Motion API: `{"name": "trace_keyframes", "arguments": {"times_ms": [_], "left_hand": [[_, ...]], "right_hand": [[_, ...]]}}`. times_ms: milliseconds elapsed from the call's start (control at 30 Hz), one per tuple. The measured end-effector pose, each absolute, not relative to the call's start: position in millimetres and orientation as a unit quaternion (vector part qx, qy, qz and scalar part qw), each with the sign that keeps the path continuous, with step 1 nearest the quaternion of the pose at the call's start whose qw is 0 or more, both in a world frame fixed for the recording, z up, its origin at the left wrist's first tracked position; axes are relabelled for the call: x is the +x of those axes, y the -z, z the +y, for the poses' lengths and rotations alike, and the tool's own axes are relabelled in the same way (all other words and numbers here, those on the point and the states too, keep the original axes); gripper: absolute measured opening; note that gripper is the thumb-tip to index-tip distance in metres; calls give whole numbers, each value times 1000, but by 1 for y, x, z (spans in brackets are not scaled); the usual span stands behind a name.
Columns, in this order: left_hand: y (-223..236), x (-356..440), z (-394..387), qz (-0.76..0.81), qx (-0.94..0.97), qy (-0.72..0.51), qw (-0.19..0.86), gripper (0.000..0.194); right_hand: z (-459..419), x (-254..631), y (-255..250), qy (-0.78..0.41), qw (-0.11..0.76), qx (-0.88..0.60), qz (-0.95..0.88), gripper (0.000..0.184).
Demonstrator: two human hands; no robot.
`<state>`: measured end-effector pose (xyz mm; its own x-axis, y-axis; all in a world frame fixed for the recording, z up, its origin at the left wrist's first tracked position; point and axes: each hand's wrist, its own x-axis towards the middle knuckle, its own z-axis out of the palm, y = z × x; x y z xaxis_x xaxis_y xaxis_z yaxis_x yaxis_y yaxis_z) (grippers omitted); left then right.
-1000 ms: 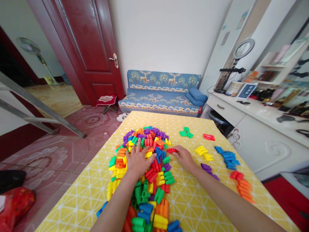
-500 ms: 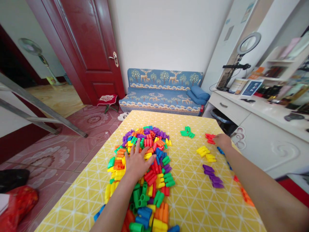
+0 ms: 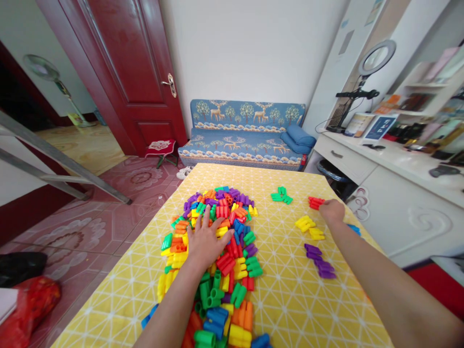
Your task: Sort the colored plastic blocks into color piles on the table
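Note:
My left hand (image 3: 207,241) lies open, fingers spread, on a large pile of colourful plastic tube-shaped building blocks (image 3: 226,263). At the right of the table, my right hand (image 3: 332,211) is closed, with its fingertips at the right end of red tube blocks (image 3: 315,202); the fingers are partly hidden by the hand's back. Near it lie yellow blocks (image 3: 305,223), purple blocks (image 3: 319,261) and green blocks (image 3: 281,195) in separate small groups. Blue blocks (image 3: 354,229) show just beyond my right forearm, which covers part of that side.
A yellow patterned cloth (image 3: 282,309) covers the table. Behind it stands a blue sofa (image 3: 246,140). To the right is a white dresser (image 3: 398,193) with a ring light (image 3: 377,58). A red stool (image 3: 160,148) and a metal ladder-like frame (image 3: 72,166) stand at left.
My right hand has shifted slightly, still beside the red blocks. The right forearm now covers more of the blue and orange blocks. My left hand stays on the pile.

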<state>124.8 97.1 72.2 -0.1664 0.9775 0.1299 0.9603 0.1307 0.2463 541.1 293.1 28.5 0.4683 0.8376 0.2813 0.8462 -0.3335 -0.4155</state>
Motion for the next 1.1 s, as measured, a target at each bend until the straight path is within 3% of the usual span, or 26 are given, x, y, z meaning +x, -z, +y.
{"name": "trace_keyframes", "arguments": {"times_ms": [100,333,467,700,933,1100], "left_hand": [[-72,125,97,753,643,-136,33,58],[-71,124,99,750,646,-142,35,58],[-69,124,99,748,646,-147,25,57],[-65,122,99,743,650,-158,14,56],[-67,122,99,746,648,-152,22,58],[-67,123,98,745,649,-151,21,59]], "right_hand": [[286,531,-27,-13,224,-830,-510,15],[275,518,-29,-23,210,-811,-546,38],[267,506,-34,-24,237,-780,-579,41],[232,409,-38,-88,307,-578,-751,36],[198,311,-36,-138,323,-311,-883,68],[194,298,-38,-127,340,-364,-858,59]]}}
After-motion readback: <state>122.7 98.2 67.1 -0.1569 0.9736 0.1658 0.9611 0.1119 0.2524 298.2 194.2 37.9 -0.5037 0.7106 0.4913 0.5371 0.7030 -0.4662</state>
